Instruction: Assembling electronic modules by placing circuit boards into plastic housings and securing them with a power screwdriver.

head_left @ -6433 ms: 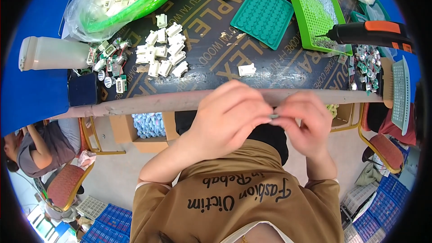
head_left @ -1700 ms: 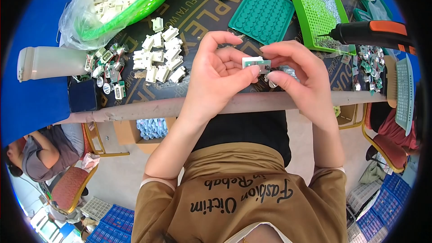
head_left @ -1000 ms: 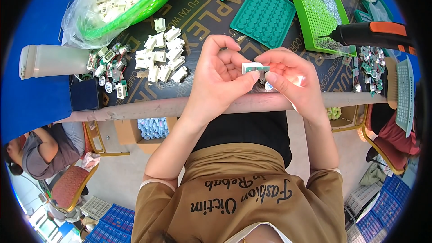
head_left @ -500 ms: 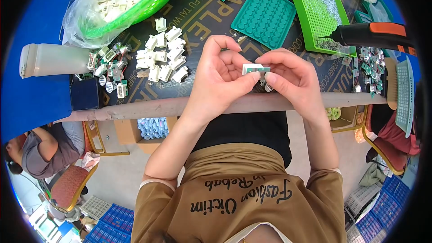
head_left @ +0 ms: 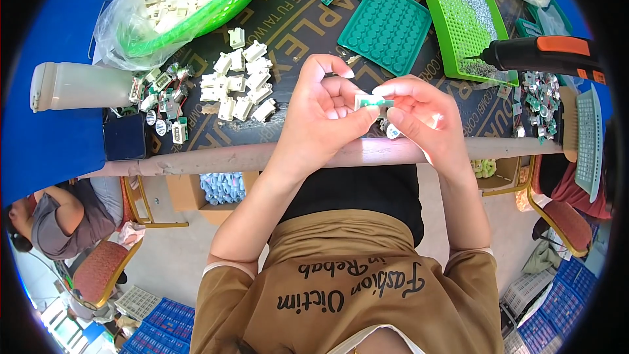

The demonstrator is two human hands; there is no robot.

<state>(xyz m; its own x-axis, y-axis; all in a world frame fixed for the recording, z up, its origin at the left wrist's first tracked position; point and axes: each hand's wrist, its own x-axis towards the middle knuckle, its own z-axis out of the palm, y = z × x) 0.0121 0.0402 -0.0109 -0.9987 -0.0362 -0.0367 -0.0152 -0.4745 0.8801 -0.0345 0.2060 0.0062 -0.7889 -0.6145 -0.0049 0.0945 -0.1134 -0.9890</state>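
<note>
Near the table's front edge, my left hand (head_left: 320, 117) pinches a small white plastic housing (head_left: 360, 101) between thumb and fingers. My right hand (head_left: 427, 117) grips the small green circuit board (head_left: 382, 103) that sits against the housing. Below my right thumb shows a small round lamp piece (head_left: 392, 132) with a pale face. Bright light falls on my right palm and on the table's edge strip (head_left: 377, 151). How far the board goes into the housing is hidden by my fingers. To the left lies a loose group of white housings (head_left: 236, 84).
A green basket (head_left: 216, 23) heaped with housings stands far left, near a translucent bottle (head_left: 82, 86) and wired boards (head_left: 169, 101). Ahead are a green dimpled tray (head_left: 386, 29) and a green tray of screws (head_left: 452, 13). An electric screwdriver (head_left: 544, 52) points in from the right.
A bright patch of light has appeared on my right palm and the table edge. The board has tilted slightly and shows more of its green face. Both hands stay nearly in place.
</note>
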